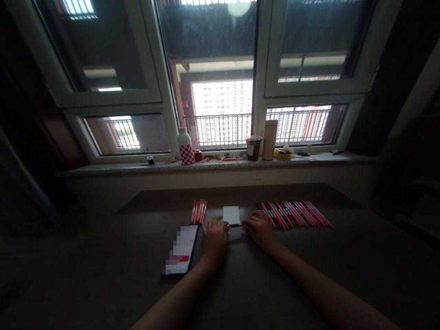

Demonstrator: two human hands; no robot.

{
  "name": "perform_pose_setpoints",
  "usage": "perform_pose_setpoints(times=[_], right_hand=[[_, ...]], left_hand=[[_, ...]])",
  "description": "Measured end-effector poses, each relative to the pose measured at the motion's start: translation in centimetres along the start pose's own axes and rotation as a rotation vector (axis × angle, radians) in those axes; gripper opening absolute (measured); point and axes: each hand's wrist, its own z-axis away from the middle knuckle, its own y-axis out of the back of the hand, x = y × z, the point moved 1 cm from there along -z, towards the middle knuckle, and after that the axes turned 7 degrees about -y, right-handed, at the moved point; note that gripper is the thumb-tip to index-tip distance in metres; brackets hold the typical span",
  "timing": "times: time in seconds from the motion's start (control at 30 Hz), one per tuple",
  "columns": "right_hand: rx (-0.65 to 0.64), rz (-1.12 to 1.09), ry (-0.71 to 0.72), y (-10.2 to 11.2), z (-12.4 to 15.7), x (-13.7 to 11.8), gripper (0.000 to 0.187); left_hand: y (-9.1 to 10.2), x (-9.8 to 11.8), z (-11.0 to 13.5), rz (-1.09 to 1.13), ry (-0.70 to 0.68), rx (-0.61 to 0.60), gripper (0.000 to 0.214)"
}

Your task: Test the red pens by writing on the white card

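A slim dark pen [235, 225] lies sideways between my hands, at the near edge of a small white paper sheet [231, 214]. My left hand [216, 238] pinches its left end, with the other fingers partly spread on the table. At the opposite end, the fingertips of my right hand [257, 227] are closed on the pen. Just beyond my left hand is a small bundle of pink pens [198, 211]. Right of my right hand lies a long row of pink, red and black pens [295, 214], set side by side at a slant.
A phone [182, 252] with a lit screen lies left of my left forearm on the dark table [275, 284]. Behind, the windowsill [213, 166] bears a checkered bottle [186, 146], a drink cup [253, 148], a tall tan cylinder [270, 140] and a yellow tape roll [282, 154].
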Motion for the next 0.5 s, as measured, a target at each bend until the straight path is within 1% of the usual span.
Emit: perform_pose_setpoints(times=[0.1,0.27,0.5], right_hand=[[-0.003,0.013,-0.016,0.02,-0.04,0.08,0.014],[-0.005,0.01,-0.009,0.03,-0.01,0.11,0.013],[0.031,-0.032,-0.004,-0.12,0.0,0.32,0.01]], left_hand=[[-0.25,-0.15,0.02,-0.004,-0.01,0.01,0.024],[-0.18,-0.24,-0.01,0.002,-0.001,-0.024,0.018],[-0.1,-0.03,0.06,-0.018,0.013,-0.044,0.021]])
